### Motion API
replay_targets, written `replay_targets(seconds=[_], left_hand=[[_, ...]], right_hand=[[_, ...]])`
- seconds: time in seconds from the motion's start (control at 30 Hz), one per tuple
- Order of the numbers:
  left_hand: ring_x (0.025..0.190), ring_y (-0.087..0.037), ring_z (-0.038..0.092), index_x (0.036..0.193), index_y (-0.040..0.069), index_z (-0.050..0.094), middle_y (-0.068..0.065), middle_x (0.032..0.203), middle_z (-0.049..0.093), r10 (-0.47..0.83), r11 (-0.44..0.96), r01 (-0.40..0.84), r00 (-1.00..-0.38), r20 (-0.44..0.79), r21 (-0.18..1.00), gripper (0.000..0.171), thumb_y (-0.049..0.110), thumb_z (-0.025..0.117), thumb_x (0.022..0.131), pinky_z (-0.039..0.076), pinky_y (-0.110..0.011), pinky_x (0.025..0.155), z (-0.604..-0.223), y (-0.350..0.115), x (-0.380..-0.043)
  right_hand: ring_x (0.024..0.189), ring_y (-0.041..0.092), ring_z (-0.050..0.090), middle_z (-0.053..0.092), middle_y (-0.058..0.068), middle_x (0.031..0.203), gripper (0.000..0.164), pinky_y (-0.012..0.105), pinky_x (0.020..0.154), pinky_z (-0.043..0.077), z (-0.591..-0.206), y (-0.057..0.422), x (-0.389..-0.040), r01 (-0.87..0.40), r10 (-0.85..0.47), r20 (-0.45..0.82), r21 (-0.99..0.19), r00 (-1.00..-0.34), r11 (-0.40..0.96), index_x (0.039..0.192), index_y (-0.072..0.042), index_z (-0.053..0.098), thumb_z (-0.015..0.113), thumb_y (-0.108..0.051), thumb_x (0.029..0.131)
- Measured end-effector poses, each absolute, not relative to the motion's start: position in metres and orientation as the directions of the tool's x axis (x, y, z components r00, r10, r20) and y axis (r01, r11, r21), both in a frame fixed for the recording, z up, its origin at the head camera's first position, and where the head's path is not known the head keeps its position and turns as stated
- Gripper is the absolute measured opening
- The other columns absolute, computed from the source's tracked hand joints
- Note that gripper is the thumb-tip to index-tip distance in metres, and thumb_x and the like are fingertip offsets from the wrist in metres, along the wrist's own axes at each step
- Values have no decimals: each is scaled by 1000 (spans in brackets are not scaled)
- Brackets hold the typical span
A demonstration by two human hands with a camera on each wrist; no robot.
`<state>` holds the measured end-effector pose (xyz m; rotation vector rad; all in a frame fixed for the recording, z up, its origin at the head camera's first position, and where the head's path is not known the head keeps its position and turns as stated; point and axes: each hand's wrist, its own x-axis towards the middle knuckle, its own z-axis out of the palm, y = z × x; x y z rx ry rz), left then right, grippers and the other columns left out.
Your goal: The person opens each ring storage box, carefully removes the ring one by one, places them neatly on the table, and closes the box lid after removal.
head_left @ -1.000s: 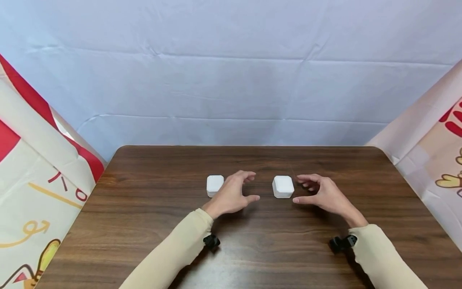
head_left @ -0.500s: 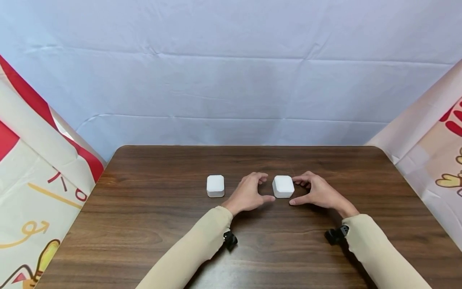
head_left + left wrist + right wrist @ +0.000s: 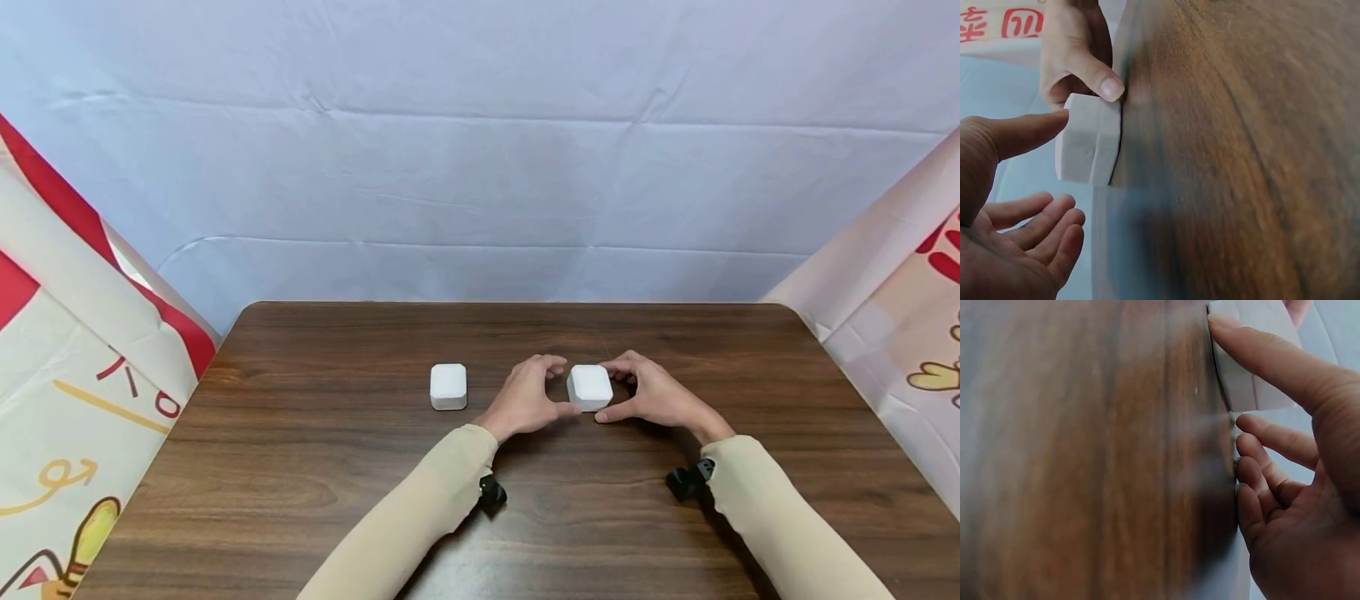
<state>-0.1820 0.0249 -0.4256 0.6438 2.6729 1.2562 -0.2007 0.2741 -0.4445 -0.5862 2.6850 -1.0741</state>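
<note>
Two small white boxes with rounded corners sit on the wooden table [image 3: 315, 467]. Both hands surround the right box [image 3: 590, 385]. My left hand [image 3: 525, 398] is on its left, thumb tip at the front edge and fingers apart from its left side. A seam runs along the right box's side [image 3: 1082, 147] in the left wrist view. My right hand [image 3: 651, 396] is on its right, thumb low before the front face and fingers by the right rear corner. Whether the right fingertips [image 3: 1249, 422] touch the box cannot be told. The left box [image 3: 448, 386] stands apart.
A pale blue-white cloth [image 3: 480, 183] hangs behind the table's far edge. Printed cloths hang at the left [image 3: 75, 400] and right [image 3: 907, 333]. Black wrist cameras are strapped at the left cuff [image 3: 491, 493] and right cuff [image 3: 688, 481].
My left hand has moved right, away from the left box, to the right box. The right hand has moved left, closer to the same box. Both boxes stay in place.
</note>
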Motion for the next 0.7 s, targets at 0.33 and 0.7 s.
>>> replay_targets(seconds=[0.33,0.7], left_hand=[[116,-22,60,136,3,61,-7,125,63,426,551,318,-902,67,772,65,23,89,81,48,-28,97,-430,34,-185],[115,-23,61,137,3,62,-8,128,63,420,544,331,-903,91,771,65,19,89,80,49,-28,94,-437,40,-188]], right_hand=[[97,22,53,56,6,112,72,38,83,44,-449,274,-205,-302,-466,-31,-724,-884,620,132,-5,66,94,-34,72],[102,24,53,56,7,116,61,38,86,43,-447,272,-202,-304,-461,-18,-729,-887,613,125,-6,70,94,-29,74]])
